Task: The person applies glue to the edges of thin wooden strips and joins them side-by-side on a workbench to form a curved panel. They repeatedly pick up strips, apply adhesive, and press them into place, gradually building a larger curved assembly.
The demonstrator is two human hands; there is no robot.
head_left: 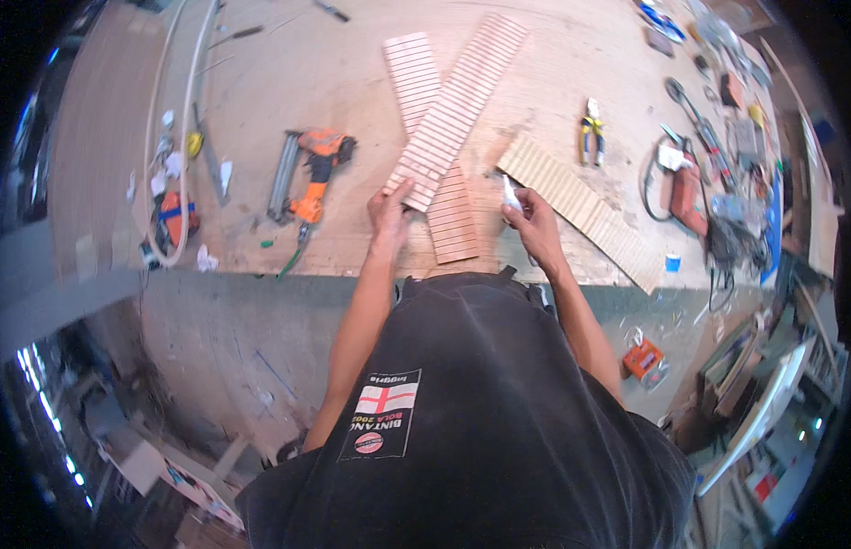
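My left hand (pixel 389 216) is closed on the near end of a long grooved wooden strip (pixel 466 101), which slants away to the far right. Beneath it, crossing at an angle, lies a second reddish grooved strip (pixel 454 224). Pinched in my right hand (pixel 538 229) is a small white bottle with a narrow tip (pixel 509 194), held upward just right of the strips. A paler ribbed wooden strip (pixel 576 206) lies on the bench to the right of that hand, running diagonally toward the front edge.
The wooden workbench (pixel 352 55) carries an orange nail gun (pixel 317 169) at left, with a green hose. Pliers (pixel 591 133) lie at right, near a red corded power tool (pixel 686 197) and assorted clutter. A small blue cup-like object (pixel 672 263) stands by the front edge.
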